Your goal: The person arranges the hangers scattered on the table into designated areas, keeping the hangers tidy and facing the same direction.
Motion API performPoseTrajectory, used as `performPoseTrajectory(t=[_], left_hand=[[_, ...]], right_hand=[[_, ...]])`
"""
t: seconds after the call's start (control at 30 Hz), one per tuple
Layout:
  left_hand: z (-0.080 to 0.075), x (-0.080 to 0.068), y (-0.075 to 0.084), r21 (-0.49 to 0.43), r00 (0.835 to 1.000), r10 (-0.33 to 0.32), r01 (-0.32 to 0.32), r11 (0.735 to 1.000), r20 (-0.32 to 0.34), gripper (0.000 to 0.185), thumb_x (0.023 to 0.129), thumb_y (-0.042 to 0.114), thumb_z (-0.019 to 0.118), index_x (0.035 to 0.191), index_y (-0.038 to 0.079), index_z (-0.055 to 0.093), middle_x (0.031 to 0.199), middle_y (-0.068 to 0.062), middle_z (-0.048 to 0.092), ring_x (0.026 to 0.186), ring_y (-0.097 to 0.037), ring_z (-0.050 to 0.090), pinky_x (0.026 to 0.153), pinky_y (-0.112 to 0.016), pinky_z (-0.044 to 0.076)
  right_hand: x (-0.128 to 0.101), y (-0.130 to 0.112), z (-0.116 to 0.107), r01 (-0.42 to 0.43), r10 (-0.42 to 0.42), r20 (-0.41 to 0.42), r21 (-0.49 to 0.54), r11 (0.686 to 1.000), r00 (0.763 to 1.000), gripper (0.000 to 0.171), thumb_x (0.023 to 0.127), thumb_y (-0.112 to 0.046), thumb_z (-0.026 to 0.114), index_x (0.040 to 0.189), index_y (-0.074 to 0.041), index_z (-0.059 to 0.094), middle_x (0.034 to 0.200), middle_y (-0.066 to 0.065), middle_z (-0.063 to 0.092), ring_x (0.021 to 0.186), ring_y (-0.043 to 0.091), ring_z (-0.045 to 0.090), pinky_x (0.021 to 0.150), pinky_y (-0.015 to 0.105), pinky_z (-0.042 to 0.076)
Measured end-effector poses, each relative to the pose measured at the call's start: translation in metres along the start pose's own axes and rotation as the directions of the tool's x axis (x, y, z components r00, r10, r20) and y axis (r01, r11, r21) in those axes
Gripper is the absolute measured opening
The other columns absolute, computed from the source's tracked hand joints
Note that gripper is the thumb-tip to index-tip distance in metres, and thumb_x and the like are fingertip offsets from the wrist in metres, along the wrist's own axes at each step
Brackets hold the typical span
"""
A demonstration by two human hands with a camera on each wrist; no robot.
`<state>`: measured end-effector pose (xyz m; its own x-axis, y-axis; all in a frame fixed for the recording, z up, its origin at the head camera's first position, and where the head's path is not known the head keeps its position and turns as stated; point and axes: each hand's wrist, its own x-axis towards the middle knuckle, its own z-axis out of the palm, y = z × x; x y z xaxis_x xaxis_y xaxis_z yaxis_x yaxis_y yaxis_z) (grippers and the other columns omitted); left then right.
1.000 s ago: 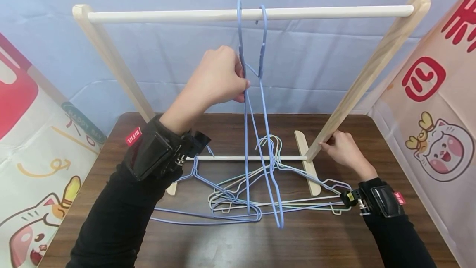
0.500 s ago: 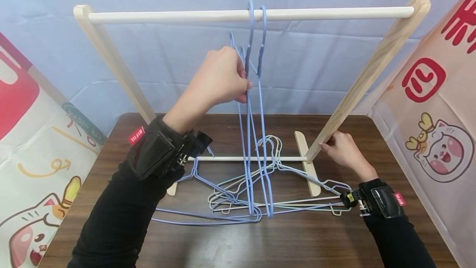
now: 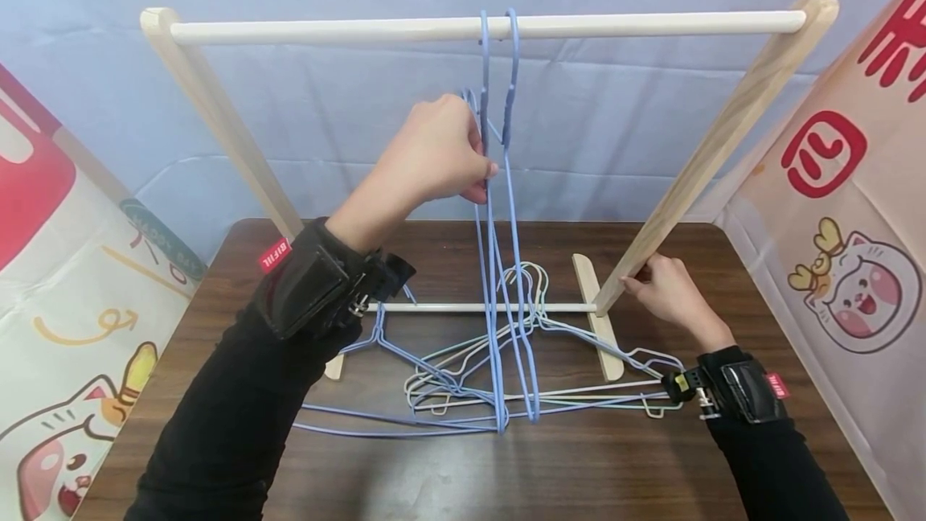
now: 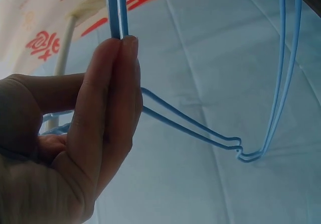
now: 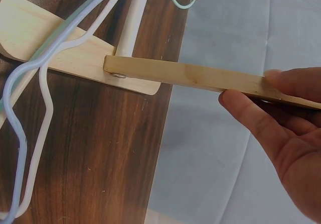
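A small wooden clothes rack (image 3: 217, 115) stands on a dark wood table (image 3: 579, 465). Two blue wire hangers (image 3: 512, 207) hang from its top rail (image 3: 325, 29). My left hand (image 3: 434, 153) is raised beside them and pinches the wires of the left blue hanger (image 4: 116, 13) between thumb and fingers. My right hand (image 3: 669, 289) holds the rack's right slanted leg (image 5: 200, 76) near its foot. Several more wire hangers (image 3: 463, 380), blue, white and pale green, lie in a pile on the table under the rack.
Printed fabric panels with cartoon cats stand at the left (image 3: 65, 280) and right (image 3: 846, 264) of the table. A pale blue cloth (image 3: 362, 111) hangs behind the rack. The rack's low cross rod (image 3: 463, 307) runs above the pile.
The left hanger's hook has slid right along the top rail until it hangs close beside the other one. My left hand moved slightly right with it. The right hand has not moved.
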<state>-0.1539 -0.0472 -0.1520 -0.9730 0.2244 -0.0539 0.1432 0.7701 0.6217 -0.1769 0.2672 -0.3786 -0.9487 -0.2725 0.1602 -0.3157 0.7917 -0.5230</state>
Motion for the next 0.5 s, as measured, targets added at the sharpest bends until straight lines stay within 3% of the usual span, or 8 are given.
performPoseTrajectory(t=[0.5], left_hand=[[-0.001, 0.0037, -0.0016, 0.0, 1.0, 0.0, 0.0, 1.0, 0.008, 0.01, 0.086, 0.007, 0.061, 0.079, 0.001, 0.06, 0.075, -0.006, 0.063, 0.056, -0.008, 0.064, 0.057, -0.016, 0.049]], right_hand=[[-0.0003, -0.0003, -0.0012, -0.001, 0.001, 0.0, 0.0, 1.0, 1.0, 0.018, 0.081, 0.001, 0.062, 0.092, 0.014, 0.056, 0.077, 0.024, 0.062, 0.069, 0.034, 0.061, 0.055, 0.035, 0.046]])
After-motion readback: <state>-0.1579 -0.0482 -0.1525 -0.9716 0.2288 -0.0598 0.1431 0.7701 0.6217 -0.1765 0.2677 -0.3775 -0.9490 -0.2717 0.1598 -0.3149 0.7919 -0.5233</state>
